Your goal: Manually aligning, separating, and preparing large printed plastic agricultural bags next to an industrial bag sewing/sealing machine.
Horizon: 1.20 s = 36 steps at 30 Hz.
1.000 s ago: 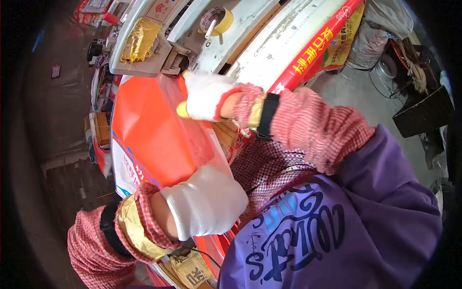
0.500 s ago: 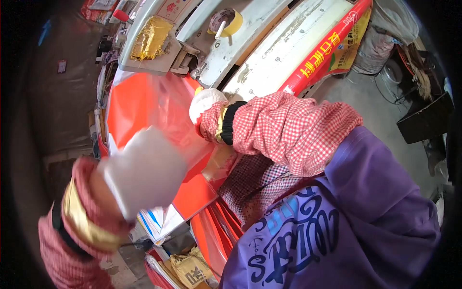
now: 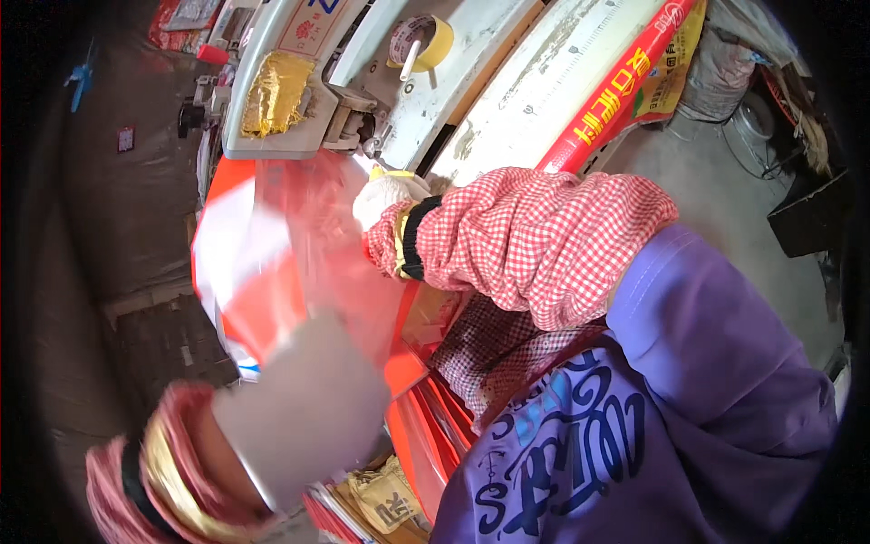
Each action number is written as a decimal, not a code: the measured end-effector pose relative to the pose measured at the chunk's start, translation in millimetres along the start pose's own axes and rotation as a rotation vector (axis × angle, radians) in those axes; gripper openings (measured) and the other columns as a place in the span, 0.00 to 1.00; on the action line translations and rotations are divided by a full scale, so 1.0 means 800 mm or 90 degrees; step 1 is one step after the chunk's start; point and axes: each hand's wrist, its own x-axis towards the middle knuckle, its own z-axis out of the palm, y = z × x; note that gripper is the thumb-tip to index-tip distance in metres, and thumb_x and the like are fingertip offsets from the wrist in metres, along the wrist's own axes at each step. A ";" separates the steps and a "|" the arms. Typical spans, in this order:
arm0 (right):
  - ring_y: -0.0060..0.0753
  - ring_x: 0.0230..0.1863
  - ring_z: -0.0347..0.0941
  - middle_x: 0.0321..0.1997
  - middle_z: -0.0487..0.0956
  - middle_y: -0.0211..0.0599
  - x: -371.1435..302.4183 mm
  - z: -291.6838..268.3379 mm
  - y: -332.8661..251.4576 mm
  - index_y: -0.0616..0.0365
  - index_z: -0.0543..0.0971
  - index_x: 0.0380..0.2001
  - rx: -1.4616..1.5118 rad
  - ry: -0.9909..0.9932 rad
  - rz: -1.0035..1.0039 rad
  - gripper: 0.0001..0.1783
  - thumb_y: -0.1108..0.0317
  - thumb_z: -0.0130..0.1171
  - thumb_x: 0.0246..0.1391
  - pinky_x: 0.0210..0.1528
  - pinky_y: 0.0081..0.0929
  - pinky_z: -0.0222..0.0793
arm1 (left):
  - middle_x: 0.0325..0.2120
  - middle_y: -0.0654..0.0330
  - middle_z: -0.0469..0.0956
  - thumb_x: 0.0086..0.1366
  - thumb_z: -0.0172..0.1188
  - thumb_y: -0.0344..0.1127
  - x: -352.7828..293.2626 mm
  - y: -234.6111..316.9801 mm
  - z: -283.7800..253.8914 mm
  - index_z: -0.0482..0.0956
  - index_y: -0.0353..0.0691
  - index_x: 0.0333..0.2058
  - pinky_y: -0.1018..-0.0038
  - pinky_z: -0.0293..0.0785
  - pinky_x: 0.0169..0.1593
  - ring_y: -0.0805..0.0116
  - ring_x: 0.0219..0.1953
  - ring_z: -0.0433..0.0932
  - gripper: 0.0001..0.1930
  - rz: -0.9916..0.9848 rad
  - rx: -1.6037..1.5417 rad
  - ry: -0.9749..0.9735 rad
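Note:
A red, white and clear plastic sheet (image 3: 337,238) spreads in front of me, its folds catching the light. My left hand (image 3: 304,408), in a pale glove, is smeared by motion over the sheet's near part, so its fingers cannot be made out. At the sheet's right edge, my right hand (image 3: 388,198) in a white glove looks rounded and closed on the plastic; its fingertips are mostly hidden. Something small and yellow shows just beyond it. Red checked sleeve covers with black bands cover both forearms.
Close beyond my right hand stands a grey-white machine (image 3: 288,136) with a gold woven patch. A yellow tape roll (image 3: 433,43) lies on its bed. Along the white worktop (image 3: 517,100) runs a red and yellow printed sack (image 3: 616,86). Red plastic (image 3: 426,426) hangs below.
My left hand has swept toward me and slightly right, and the plastic beneath has shifted, showing more white at its left. My right hand stays nearly in place by the machine.

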 end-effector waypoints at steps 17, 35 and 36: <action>0.37 0.27 0.74 0.24 0.77 0.36 -0.007 -0.018 -0.008 0.57 0.80 0.24 0.011 -0.020 0.020 0.08 0.68 0.56 0.38 0.29 0.36 0.71 | 0.16 0.61 0.71 0.44 0.58 0.36 -0.007 0.014 -0.027 0.75 0.40 0.22 0.67 0.67 0.23 0.61 0.18 0.72 0.07 0.000 -0.051 0.022; 0.36 0.32 0.76 0.30 0.79 0.37 -0.027 -0.034 0.006 0.56 0.81 0.28 0.119 -0.138 0.070 0.10 0.68 0.59 0.37 0.34 0.36 0.72 | 0.17 0.57 0.73 0.39 0.63 0.34 -0.027 -0.107 0.006 0.77 0.41 0.19 0.67 0.68 0.26 0.57 0.22 0.73 0.07 -0.198 0.145 0.430; 0.36 0.32 0.76 0.30 0.80 0.37 -0.030 -0.036 0.011 0.56 0.81 0.28 0.148 -0.175 0.094 0.10 0.68 0.59 0.37 0.34 0.36 0.73 | 0.16 0.58 0.73 0.39 0.62 0.33 -0.027 -0.103 0.014 0.75 0.42 0.14 0.67 0.68 0.25 0.58 0.21 0.73 0.05 -0.203 0.030 0.393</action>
